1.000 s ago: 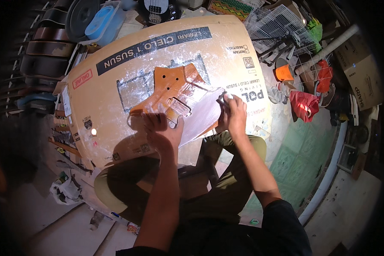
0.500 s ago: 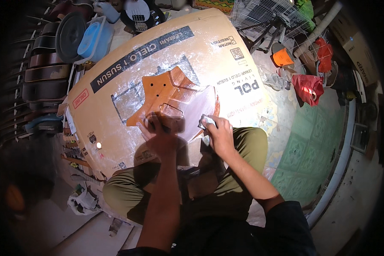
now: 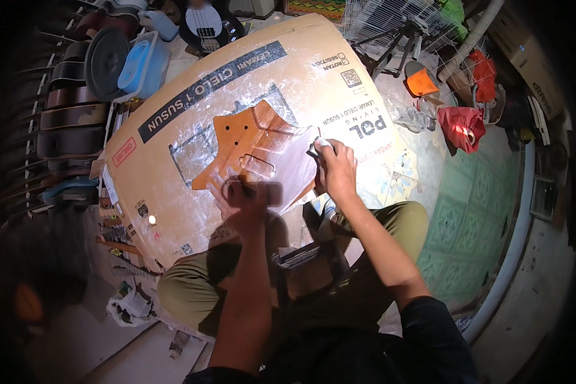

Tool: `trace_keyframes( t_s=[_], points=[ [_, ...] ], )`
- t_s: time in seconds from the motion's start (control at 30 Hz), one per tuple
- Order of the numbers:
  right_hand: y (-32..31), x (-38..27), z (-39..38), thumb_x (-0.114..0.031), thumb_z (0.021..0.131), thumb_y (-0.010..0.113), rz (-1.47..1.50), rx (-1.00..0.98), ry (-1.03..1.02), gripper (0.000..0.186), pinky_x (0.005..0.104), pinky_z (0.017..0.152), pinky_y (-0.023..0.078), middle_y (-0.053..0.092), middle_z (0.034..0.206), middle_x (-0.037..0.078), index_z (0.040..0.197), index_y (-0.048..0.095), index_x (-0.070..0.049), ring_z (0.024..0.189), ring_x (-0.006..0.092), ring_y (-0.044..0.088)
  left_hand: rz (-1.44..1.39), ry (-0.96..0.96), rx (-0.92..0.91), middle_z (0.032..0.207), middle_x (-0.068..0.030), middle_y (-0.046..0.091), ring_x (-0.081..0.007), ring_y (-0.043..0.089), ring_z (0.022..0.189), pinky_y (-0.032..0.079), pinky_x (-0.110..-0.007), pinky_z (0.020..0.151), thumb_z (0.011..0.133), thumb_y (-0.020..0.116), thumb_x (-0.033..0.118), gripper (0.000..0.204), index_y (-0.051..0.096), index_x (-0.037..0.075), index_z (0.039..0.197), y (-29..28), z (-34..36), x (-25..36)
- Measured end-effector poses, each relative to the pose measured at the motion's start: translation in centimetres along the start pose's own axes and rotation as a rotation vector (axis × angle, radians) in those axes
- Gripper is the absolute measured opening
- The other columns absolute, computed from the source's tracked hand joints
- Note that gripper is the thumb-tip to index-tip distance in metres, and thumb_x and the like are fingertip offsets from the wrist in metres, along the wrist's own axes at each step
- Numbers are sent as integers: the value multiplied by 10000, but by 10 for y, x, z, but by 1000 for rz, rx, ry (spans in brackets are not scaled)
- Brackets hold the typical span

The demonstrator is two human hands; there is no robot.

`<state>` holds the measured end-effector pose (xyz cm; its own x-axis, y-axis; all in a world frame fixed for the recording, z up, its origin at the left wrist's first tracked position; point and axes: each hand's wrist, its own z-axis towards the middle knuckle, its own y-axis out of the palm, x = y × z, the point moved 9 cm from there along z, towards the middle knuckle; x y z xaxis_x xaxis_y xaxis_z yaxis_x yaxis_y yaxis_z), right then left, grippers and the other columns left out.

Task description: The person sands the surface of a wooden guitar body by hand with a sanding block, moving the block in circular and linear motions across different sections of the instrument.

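The right hand (image 3: 339, 171), closed round a small dark pad (image 3: 313, 151), had slid outward, apparently carrying the rubbing toward the wooden body's (image 3: 230, 142) rim, while the left hand (image 3: 244, 208), fingers loosely spread, braced it.

A cluttered guitar workshop, from the row of guitars (image 3: 73, 119), dusty cardboard sheet (image 3: 150, 182) and shaped wooden body (image 3: 232, 150).

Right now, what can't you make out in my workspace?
In the head view:
Left hand: fingertips, darkened by shadow.
Small pad: mostly covered by the right hand.
Wooden body: underside, faces down, away from the camera.
Guitars at left: far ends, lost in the dark rim.
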<state>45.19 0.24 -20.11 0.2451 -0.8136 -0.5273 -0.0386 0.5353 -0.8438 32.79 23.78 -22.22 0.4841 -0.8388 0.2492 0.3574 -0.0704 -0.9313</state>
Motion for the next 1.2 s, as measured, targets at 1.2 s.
trace_keyframes(
  t_s=[1.2],
  points=[
    [16, -16, -64, -44, 906, 599, 47, -154, -192, 415, 518, 945, 470, 589, 1353, 150, 1284, 665, -200, 1161, 365, 567, 61, -80, -238, 1691, -160, 240, -457, 206, 1539, 298, -515, 1220, 870, 647, 578, 847, 399, 202, 1587, 6, -3, 1]
  ],
)
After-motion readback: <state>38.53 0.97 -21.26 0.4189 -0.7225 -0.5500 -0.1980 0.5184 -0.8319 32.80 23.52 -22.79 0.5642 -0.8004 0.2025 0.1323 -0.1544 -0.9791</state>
